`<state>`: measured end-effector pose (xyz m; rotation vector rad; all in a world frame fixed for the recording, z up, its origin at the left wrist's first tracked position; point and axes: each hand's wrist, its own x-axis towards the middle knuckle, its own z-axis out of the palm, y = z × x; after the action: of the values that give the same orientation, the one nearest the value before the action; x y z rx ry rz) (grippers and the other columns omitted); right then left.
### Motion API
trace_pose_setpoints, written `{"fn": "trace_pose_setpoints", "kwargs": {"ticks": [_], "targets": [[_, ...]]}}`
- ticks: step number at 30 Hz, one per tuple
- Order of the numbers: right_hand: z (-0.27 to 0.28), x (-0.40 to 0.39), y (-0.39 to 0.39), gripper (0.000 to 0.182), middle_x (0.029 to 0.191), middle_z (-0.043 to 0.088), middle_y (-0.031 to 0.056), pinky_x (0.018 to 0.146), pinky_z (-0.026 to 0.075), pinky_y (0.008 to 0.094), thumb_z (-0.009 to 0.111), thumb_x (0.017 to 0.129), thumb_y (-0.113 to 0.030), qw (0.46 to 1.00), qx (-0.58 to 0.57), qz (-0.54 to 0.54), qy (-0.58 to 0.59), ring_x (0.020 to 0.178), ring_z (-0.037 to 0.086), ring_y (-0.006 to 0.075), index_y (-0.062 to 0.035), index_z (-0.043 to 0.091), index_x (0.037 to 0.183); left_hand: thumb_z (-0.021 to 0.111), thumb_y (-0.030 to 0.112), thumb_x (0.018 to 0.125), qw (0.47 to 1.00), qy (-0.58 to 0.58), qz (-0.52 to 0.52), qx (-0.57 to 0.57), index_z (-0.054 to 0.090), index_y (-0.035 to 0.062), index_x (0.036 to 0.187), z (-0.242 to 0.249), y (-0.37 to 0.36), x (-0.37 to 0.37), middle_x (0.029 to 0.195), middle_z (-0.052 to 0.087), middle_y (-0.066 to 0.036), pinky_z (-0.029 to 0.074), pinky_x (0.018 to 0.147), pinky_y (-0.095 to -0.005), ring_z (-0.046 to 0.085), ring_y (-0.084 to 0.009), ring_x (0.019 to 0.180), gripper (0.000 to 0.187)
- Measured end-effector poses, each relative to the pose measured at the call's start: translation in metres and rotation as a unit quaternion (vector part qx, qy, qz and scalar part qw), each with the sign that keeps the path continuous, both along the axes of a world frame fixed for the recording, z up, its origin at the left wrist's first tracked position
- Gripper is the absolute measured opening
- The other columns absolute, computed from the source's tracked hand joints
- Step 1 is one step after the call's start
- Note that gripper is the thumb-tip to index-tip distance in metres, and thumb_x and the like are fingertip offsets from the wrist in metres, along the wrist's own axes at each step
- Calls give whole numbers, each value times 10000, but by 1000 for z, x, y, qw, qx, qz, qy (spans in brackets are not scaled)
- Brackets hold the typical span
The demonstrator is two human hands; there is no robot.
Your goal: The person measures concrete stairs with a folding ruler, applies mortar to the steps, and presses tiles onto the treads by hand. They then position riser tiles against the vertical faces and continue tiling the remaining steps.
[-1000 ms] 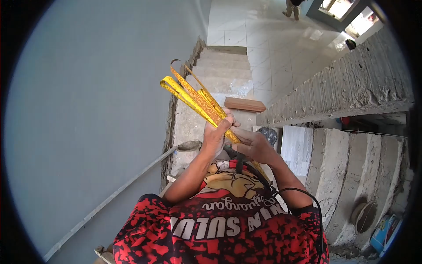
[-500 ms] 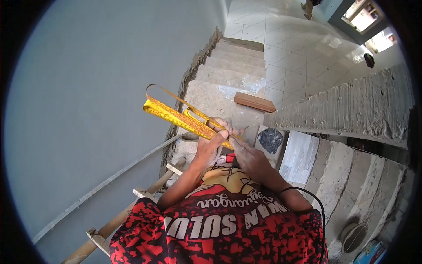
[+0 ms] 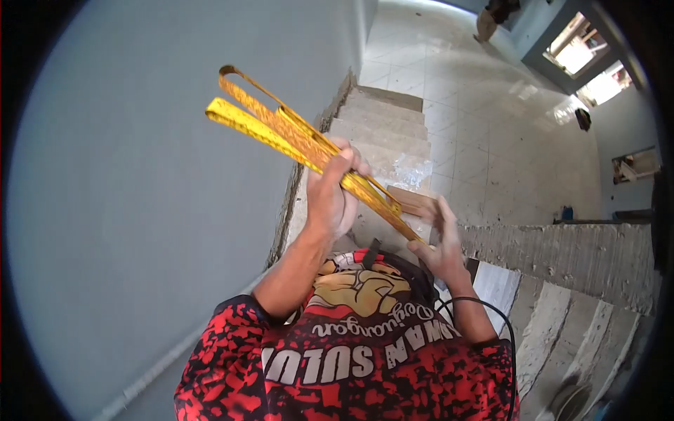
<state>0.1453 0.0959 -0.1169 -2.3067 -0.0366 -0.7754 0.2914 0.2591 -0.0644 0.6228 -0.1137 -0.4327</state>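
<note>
A long yellow tape-measure blade (image 3: 256,130), rust-stained and folded into several loops, slants across the middle of the view. My left hand (image 3: 333,186) is wrapped round its middle, thumb on top. The looped ends stick out to the upper left, in front of the wall. At the lower right end of the blade is my right hand (image 3: 447,249), with its fingers stretched up and apart from the thumb. The thumb tip is right at the blade's end. Behind these fingers a brown wooden block (image 3: 411,200) lies on the landing, partly hidden.
Concrete steps (image 3: 382,126) descend ahead beside the grey wall (image 3: 154,161). A rough concrete parapet (image 3: 562,256) runs to the right, with more steps (image 3: 544,323) below it. Tiled floor (image 3: 470,133) spreads beyond, where a person (image 3: 489,21) stands far off. A black cable (image 3: 510,337) hangs at my right arm.
Both hands were close together on the folded blade. My left hand has lifted it up and forward; my right hand has moved right to its lower end and spread its fingers. The view has tilted up.
</note>
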Motion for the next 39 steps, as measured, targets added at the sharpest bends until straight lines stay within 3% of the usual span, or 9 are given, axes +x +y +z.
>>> {"fn": "trace_pose_setpoints", "kwargs": {"ticks": [2,4,7,9,17,29,31,34,39], "targets": [[-32,19,9,668,1105,615,146,861,480,336,728,777,-145,847,432,99,293,976,607,217,-20,375,1330,593,130,866,996,14,49,71,470,62,1012,5,9,34,761,465,-31,434,734,-342,489,-149,718,202],[-23,46,23,452,834,629,50,638,479,245,617,827,-61,874,371,85,302,706,578,90,-14,469,1252,601,137,871,995,-15,54,80,458,63,1028,10,15,72,761,460,-32,435,711,-331,478,-147,699,225],[-51,77,16,320,808,626,66,639,480,271,583,866,-106,903,284,105,306,683,585,129,-6,517,1164,618,188,885,995,-28,47,80,445,73,1049,21,25,122,762,457,-29,442,669,-316,472,-137,692,265],[-35,94,19,295,895,614,164,751,466,390,535,910,-283,866,253,82,423,857,607,324,-20,586,1033,621,200,886,995,-32,28,88,451,78,1043,28,35,157,760,458,-23,444,673,-313,472,-135,689,262],[-126,164,-2,248,864,573,183,706,471,457,529,900,-265,934,-166,51,312,820,573,371,-34,617,875,615,298,894,981,-16,-97,168,501,95,955,34,44,228,726,457,-9,458,622,-314,491,-133,646,240],[-5,440,-50,385,901,664,168,696,498,326,476,871,-107,972,190,81,116,703,629,228,-11,549,1237,697,182,816,893,-75,-187,403,433,10,1153,-4,6,299,820,507,-41,446,590,-261,512,-125,636,461],[21,455,-49,402,1088,621,227,868,471,356,454,877,-139,898,381,173,135,958,619,258,60,522,1220,699,171,812,877,-103,-155,443,415,-6,1200,-6,-2,309,853,503,-30,434,590,-250,496,-107,675,513],[34,469,-50,404,1080,630,179,866,456,336,454,883,-157,915,347,173,108,946,596,216,54,515,1223,661,143,830,848,-150,-142,488,375,19,1240,-13,-14,324,888,492,-31,445,620,-267,472,-104,669,515],[55,459,-43,413,1034,628,162,856,449,314,471,900,-161,914,375,134,81,935,590,191,48,462,1256,702,269,805,794,-173,-190,552,603,-3,938,-22,-20,340,753,567,-30,460,635,-291,526,-119,703,318]]}}
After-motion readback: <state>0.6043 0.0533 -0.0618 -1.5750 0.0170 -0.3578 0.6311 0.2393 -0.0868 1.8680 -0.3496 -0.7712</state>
